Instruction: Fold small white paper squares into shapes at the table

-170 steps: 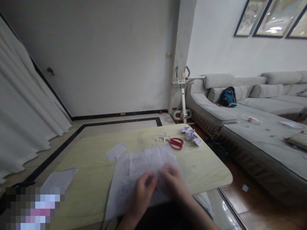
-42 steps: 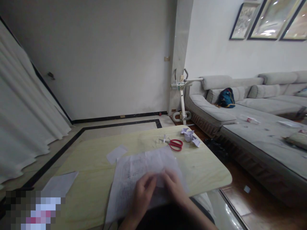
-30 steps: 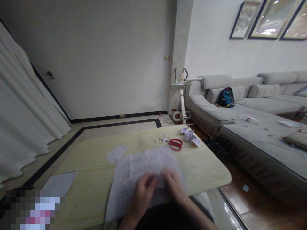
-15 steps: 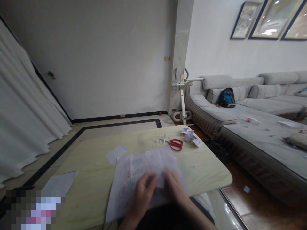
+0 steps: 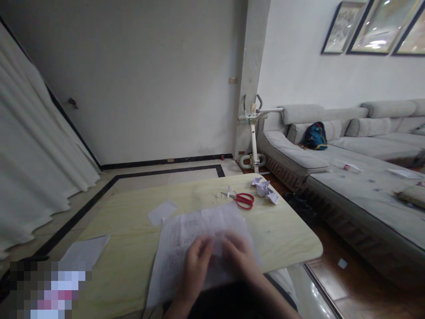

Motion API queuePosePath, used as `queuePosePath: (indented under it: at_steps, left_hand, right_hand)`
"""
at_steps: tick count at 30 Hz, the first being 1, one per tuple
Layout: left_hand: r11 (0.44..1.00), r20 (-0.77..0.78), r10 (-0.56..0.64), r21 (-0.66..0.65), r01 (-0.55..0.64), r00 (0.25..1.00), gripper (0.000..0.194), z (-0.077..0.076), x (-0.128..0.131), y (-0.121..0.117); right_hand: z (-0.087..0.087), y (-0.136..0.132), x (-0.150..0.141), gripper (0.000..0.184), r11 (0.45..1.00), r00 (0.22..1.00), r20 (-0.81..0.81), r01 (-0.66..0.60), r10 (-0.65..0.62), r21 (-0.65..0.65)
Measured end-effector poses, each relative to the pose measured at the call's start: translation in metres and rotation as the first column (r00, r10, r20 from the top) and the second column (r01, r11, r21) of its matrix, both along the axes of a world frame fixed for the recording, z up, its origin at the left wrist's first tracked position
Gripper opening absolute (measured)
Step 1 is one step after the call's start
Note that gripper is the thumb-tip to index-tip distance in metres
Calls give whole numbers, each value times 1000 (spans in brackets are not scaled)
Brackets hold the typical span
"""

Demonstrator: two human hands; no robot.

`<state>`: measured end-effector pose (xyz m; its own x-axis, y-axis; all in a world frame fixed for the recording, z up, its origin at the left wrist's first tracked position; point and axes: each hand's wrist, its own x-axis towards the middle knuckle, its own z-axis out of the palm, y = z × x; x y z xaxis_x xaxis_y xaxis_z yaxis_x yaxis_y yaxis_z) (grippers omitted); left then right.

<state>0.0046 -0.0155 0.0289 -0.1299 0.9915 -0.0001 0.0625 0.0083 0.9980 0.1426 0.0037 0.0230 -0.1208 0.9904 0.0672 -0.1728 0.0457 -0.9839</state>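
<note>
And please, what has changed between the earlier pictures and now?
Since half a second ago, the left hand and right hand shifted slightly left over the printed sheet; blur hides any change of grip. The sheet, scissors and crumpled paper stayed as they were.

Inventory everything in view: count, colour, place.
Table: one, pale wood, centre.
Printed sheet: one, white, near centre.
Small sheet: one, white, beyond printed sheet's left corner.
Side papers: count unclear, white, table's left.
Scissors: one, red handles, beyond printed sheet.
Scraps: count unclear, pale, near scissors.
Crumpled paper: count unclear, lilac, right of scissors.
Sofa: one, grey, right.
Backpack: one, blue, on sofa.
Framed pictures: three, dark frames, upper right.
Exercise machine: one, white, beside sofa.
Curtain: one, white, left.
Left hand: one, over printed sheet.
Right hand: one, same place.
</note>
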Motion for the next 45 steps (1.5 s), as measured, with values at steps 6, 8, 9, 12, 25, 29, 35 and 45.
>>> queuePosePath:
  at_steps: [6,8,9,12,25,29,35,45]
  left_hand:
    - [998,-5,-23,66,24,1000,32,-5,0,2]
    - [996,-32,-25,80,28,999,33,-7,0,3]
    - [997,-46,-22,78,26,999,33,-7,0,3]
    - [997,-51,5,72,-1,999,33,-6,0,3]
    - [994,-40,8,113,-3,999,20,-3,-1,-3]
    - [996,-50,35,82,-31,998,21,-3,-1,-3]
    - [995,-66,59,81,-54,996,24,-2,-2,-1]
    - [991,-180,111,-52,-122,977,53,-8,-1,0]
  right_hand:
    - [-2,1,-1,28,998,998,-59,-20,23,54]
    - [0,1,-1,24,997,999,-33,-13,15,70]
    - [1,2,-1,23,997,1000,-20,-7,9,73]
    - [3,2,-1,21,997,1000,6,11,-12,74]
    - [1,1,-5,26,991,986,114,116,-123,68]
    - [3,1,-4,29,993,983,155,87,-99,83]
    - [6,-2,-3,28,994,979,194,50,-69,102]
    - [-6,2,0,31,992,987,121,102,-110,72]
